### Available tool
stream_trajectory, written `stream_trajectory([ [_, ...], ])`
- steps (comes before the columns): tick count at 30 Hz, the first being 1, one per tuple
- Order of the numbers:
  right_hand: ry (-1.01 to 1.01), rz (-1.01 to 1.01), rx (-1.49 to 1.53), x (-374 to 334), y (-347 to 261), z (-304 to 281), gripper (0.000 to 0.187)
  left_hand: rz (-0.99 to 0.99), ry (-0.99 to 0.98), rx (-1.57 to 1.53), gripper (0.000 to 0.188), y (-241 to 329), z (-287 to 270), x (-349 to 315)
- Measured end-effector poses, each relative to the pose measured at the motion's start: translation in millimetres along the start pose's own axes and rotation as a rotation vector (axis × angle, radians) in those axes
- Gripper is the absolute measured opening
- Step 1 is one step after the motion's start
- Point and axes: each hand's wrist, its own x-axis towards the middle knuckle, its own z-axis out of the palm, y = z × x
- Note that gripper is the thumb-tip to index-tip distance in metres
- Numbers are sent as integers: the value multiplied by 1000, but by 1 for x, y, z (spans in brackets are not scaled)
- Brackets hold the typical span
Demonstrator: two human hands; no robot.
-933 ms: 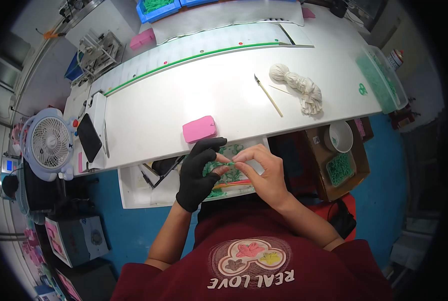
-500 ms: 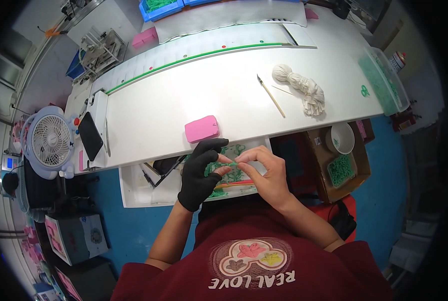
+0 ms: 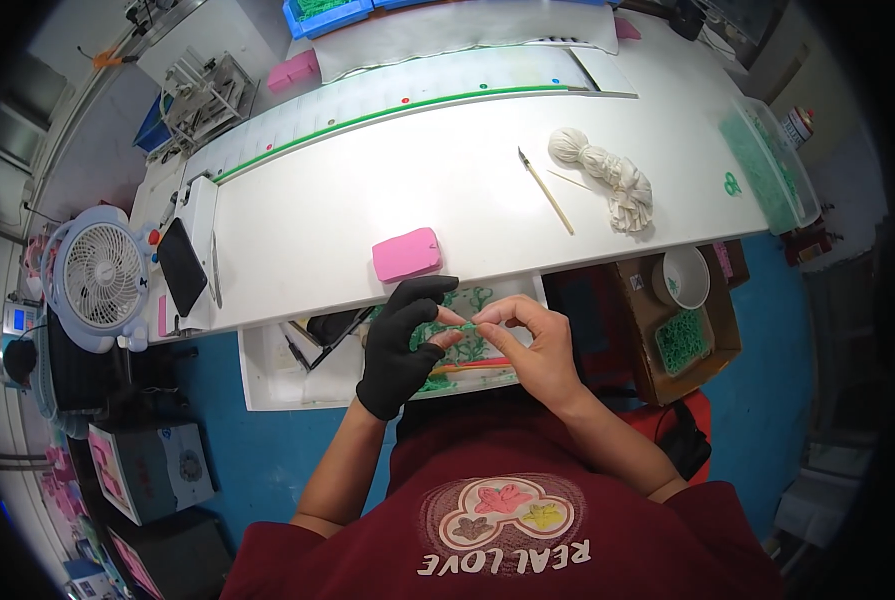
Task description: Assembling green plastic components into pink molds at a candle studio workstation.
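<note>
Above the open drawer, my two hands meet over a small green wire-like piece whose exact kind I cannot make out. My left hand wears a black glove that leaves the thumb and forefinger tips bare, and those tips grip the piece. Bare, my right hand pinches its other side with thumb and forefinger. Fingers cover most of it. Below lies the white drawer, holding more green pieces and orange-yellow sticks. Just beyond my left hand, a pink block rests near the table edge.
On the white table lie a slim wooden-handled tool and a tied off-white cloth bundle. A conveyor strip crosses behind. At right are a clear bin and a cardboard box; at left, a fan.
The coloured dots on the conveyor strip have shifted left. The view has moved slightly. Both hands keep nearly the same pinch on the green piece.
</note>
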Motion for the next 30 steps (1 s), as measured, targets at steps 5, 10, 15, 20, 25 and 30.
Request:
stream_trajectory([
  [5, -5, 15, 0, 0, 3, 1, 10, 13, 1, -14, 20, -5, 0, 0],
  [10, -4, 21, 3, 1, 5, 1, 10, 8, -2, -11, 19, -6, 0, -1],
  [15, -2, 27, -25, 0, 3, -2, 11, 17, 19, 29, 18, 0, 3, 3],
  [20, -36, -88, -109, 11, -10, -15, 12, 48, 67, 72, 17, -6, 1, -2],
  [25, 262, -320, -677, 76, -24, -72, 11, 50, 71, 30, 16, -8, 2, -4],
  [30, 56, -224, -1168, 129, -3, -96, 6, 82, 24, -53, 16, 0, 14, 0],
])
